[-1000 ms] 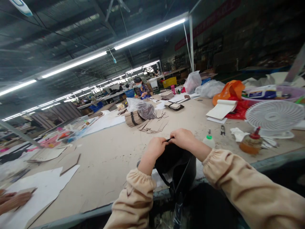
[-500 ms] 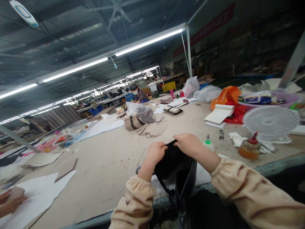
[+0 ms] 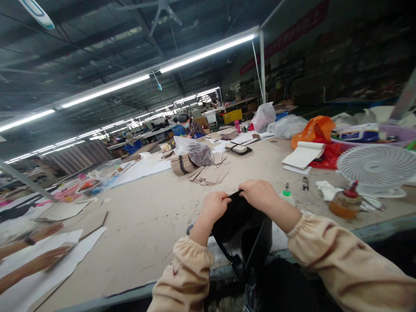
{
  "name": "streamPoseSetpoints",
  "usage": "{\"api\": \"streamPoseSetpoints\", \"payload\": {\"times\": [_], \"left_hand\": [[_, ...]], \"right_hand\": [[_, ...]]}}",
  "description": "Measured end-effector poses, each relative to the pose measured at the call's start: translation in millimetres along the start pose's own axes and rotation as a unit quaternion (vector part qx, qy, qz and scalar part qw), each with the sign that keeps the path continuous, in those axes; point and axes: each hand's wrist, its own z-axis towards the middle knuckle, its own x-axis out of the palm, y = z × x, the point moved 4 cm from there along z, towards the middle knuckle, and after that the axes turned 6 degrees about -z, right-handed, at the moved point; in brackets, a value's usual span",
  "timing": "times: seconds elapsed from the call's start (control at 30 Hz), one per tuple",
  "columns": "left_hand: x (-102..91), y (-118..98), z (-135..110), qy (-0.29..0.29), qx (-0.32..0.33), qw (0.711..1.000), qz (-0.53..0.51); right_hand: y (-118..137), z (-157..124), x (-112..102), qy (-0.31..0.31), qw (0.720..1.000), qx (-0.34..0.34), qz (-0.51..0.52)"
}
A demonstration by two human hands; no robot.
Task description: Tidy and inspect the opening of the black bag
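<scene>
A black bag [image 3: 232, 221], leather-like on the outside, hangs over the table's near edge with its mouth spread apart. My left hand [image 3: 214, 206] pinches its top edge on the left. Close beside it, my right hand [image 3: 258, 195] grips the same edge between thumb and fingers. A dark strap runs down below the left hand, and the bag's lower part drops past the edge into shadow. Right of my right hand stands a small bottle with a green collar [image 3: 287, 195], partly hidden behind my wrist.
A bundle of brown pieces [image 3: 182, 165] and loose pieces lie mid-table. At right are thread snips [image 3: 305, 183], a red-capped glue bottle [image 3: 346, 201], a white fan [image 3: 377, 167] and a notepad [image 3: 303, 155]. At left, a co-worker's hands [image 3: 48, 258] work over white paper [image 3: 78, 255].
My hands keep their hold on the bag's edge, almost unmoved. The view shifts slightly. The co-worker's hands have moved further in over the paper and set down a flat piece there.
</scene>
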Motion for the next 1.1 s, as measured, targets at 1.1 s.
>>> {"api": "streamPoseSetpoints", "payload": {"times": [1.1], "left_hand": [[15.1, -28.6, 21.3, 0.011, -0.012, 0.996, 0.085]], "right_hand": [[-21.4, -8.6, -5.9, 0.015, 0.997, 0.07, -0.012]]}}
